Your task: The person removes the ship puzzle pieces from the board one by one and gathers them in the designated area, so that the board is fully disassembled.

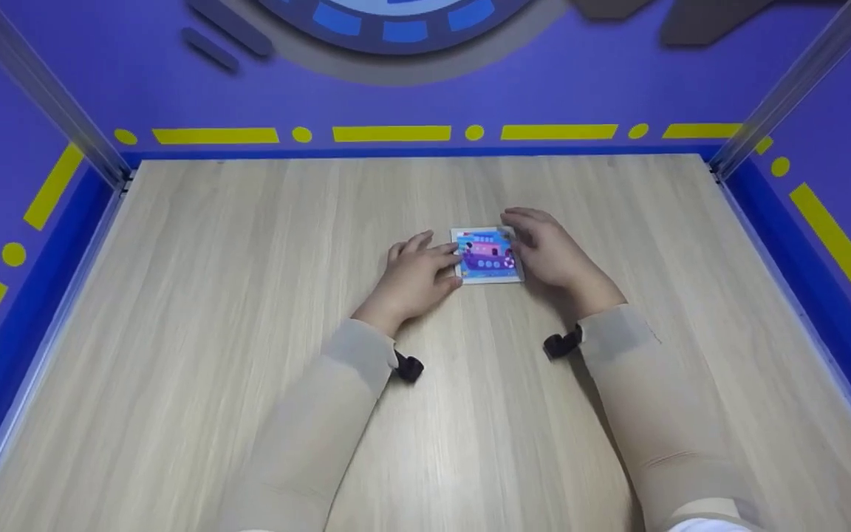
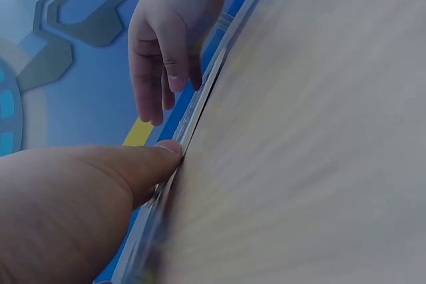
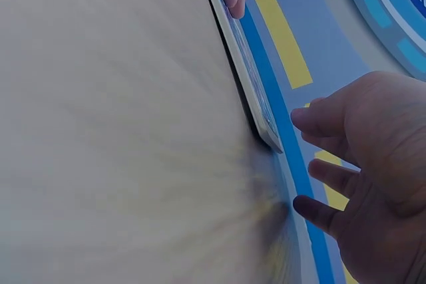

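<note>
A small square picture board [image 1: 486, 255] with a white border lies flat on the table, showing a pink and purple ship on blue. My left hand [image 1: 412, 278] rests at its left side, fingers spread and fairly straight, fingertips on the left border and thumb at the lower left corner. In the left wrist view the thumb [image 2: 156, 161] presses against the board's edge. My right hand [image 1: 552, 253] hovers beside the right edge, fingers loosely bent near the upper right corner. The right wrist view shows those fingers [image 3: 319, 121] apart from the board, holding nothing.
The wood-grain table [image 1: 248, 310] is bounded by a blue back wall [image 1: 396, 103] with yellow dashes and blue side walls. Metal posts [image 1: 49, 89] stand at the back corners. Black wrist mounts [image 1: 408, 368] stick out at both beige sleeves [image 1: 307, 436].
</note>
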Demonstrator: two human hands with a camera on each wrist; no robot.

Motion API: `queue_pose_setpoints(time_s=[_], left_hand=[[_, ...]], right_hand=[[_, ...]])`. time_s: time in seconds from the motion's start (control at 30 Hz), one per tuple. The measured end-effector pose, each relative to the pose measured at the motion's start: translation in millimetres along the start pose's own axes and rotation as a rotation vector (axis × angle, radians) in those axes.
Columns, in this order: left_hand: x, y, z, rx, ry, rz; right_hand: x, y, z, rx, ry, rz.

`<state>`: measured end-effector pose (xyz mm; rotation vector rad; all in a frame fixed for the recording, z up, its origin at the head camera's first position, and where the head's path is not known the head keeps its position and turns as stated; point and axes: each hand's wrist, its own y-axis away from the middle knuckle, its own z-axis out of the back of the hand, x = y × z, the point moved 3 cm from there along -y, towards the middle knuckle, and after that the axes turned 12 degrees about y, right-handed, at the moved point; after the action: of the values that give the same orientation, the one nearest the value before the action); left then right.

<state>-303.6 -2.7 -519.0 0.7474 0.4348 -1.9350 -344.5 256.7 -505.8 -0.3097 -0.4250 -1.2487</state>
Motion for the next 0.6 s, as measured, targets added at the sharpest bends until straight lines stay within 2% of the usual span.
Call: queue_pose_setpoints(time_s=[0.37, 0.6], left_hand=[[4.9, 10.1, 0.0, -0.001, 0.016, 0.012], [6.1, 16.5, 3.2, -0.012, 0.011, 0.013]], right_hand=[[13.7, -2.3, -1.0, 0.040, -0.003, 0.045], [29.9, -12.5, 2.8, 0.112, 0.032, 0.134]])
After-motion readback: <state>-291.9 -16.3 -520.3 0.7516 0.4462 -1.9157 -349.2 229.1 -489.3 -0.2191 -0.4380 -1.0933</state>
